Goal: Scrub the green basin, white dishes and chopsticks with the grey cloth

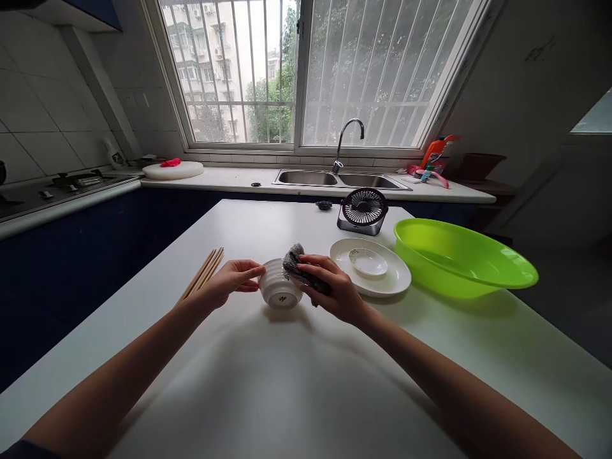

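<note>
Nearest the camera, both forearms reach forward over the bare white table (287,395), plenty of open surface on this side. The left hand (228,280) pinches the white bowl (280,288) by its left rim, fingertips closed on it; the bowl lies tipped on its side, base facing the camera, mouth pointing away. From the right, the right hand (329,287) is clenched around a grey cloth (294,262), pressing it onto the bowl's upper right wall. Left of the hands lie chopsticks (203,274), long axis running away. Just right sits a white plate (389,280) carrying a small dish (368,261), then the green basin (459,255). Beyond, a small fan (362,210) near the far edge.
</note>
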The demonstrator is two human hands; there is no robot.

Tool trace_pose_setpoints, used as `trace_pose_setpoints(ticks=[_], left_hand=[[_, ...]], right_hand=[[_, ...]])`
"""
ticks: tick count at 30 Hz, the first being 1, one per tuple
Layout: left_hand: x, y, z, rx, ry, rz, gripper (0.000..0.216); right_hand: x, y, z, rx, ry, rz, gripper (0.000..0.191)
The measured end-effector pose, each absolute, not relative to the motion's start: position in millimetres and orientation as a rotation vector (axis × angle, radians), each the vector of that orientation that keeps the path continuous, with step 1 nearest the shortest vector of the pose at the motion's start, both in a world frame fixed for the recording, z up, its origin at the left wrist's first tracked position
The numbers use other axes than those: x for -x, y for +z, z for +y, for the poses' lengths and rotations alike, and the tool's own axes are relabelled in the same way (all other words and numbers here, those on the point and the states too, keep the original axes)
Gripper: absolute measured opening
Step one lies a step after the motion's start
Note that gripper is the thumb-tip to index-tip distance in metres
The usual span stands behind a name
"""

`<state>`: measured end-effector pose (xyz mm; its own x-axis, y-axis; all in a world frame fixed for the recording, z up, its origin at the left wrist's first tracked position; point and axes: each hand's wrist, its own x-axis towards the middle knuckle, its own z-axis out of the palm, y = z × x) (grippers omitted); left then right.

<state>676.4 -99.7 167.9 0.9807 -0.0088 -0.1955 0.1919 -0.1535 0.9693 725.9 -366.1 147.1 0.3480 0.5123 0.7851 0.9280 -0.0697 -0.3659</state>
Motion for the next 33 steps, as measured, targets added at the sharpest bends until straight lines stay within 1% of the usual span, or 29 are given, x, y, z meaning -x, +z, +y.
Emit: trace_pose_setpoints(ticks=[4,9,15,20,25,27,31,33], left_hand=[[-675.3,167.1,-106.5,-1.743,-0.089,0.120,0.053],[-673.5,159.2,-119.5,-1.858,0.118,0.071,0.055],[-667.0,156.0,-129.4,-2.044,0.267,0.020,0.062],[-662.0,158.6,-132.1,-2.190,0.314,-0.101,0.079],[-662.3,159.6,-131.5,-2.247,0.351,-0.125,0.074],[-662.4,159.6,-131.7,-2.247,0.361,-0.137,0.073],[-662.0,158.0,-134.2,-2.176,0.370,-0.140,0.073],[-661.8,157.7,-135.8,-2.138,0.373,-0.132,0.075]], right_hand=[[-726.6,137.5,-362.8,1.723,-0.546,-1.186,0.046],[-728.1,130.7,-361.0,1.739,-0.521,-1.098,0.046],[-728.5,127.0,-360.2,1.764,-0.539,-1.043,0.043],[-728.9,126.7,-360.8,1.758,-0.517,-1.002,0.039],[-728.9,129.6,-359.7,1.723,-0.457,-0.913,0.023],[-728.3,130.6,-358.5,1.710,-0.446,-0.855,0.020],[-726.5,131.1,-357.1,1.685,-0.396,-0.786,0.021],[-726.2,130.2,-357.4,1.684,-0.387,-0.779,0.031]])
